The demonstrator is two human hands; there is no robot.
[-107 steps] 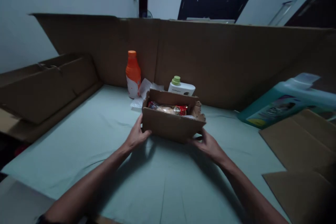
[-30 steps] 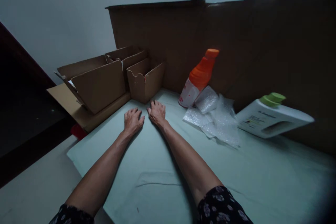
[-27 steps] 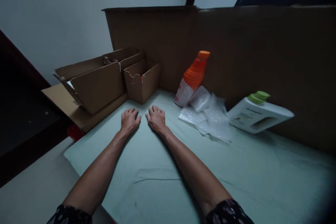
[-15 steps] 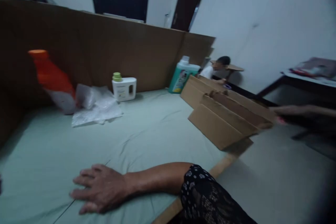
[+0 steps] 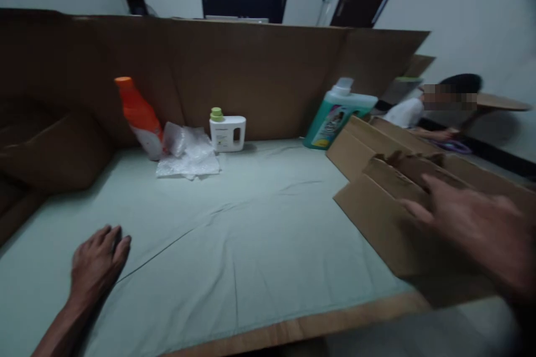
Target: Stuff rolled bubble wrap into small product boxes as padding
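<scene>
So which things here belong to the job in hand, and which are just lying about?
Likely in the job, judging by the hands:
Cardboard box, by the blurred right hand; contact unclear
Pale green cloth, under the left hand

Apparently just lying about:
Orange bottle
Bubble wrap
White bottle
Teal bottle

Beneath my left hand (image 5: 98, 265), the table cover (image 5: 268, 228) is matt cloth with creases. The table edge (image 5: 318, 324) appears to be bare wood. By my right hand (image 5: 469, 217), the box (image 5: 385, 212) is matt cardboard with rough, torn rims. The back panel (image 5: 259, 72) is matt cardboard. The bubble wrap (image 5: 190, 150) is glossy, crinkled plastic film. The orange bottle (image 5: 140, 114), white bottle (image 5: 223, 136) and teal bottle (image 5: 329, 125) are smooth plastic.
</scene>
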